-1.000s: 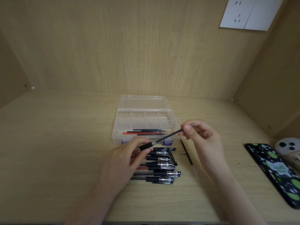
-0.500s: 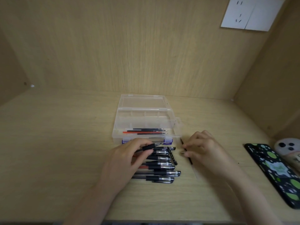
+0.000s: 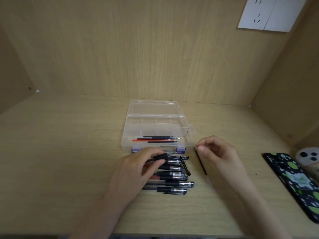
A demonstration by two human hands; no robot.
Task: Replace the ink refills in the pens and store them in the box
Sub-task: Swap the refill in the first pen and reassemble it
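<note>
Clear box (image 3: 124, 142), lid open, at the middle of the desk (image 3: 51, 152); its near compartment holds red and dark refills (image 3: 160, 139). Capped pens (image 3: 174, 178) lie in a row just near of it, their white print too small to read. The left hand (image 3: 136, 171) grips an uncapped pen (image 3: 161, 156) by its black sleeve, tip pointing right. The right hand (image 3: 219, 157), fingers curled, brings thumb and forefinger together at the far end of a black refill (image 3: 201, 163) lying right of the pens; whether they pinch it cannot be told.

Left hand (image 3: 136, 168) grips a pen (image 3: 160, 156); right hand (image 3: 217, 156) fingers curl.
</note>
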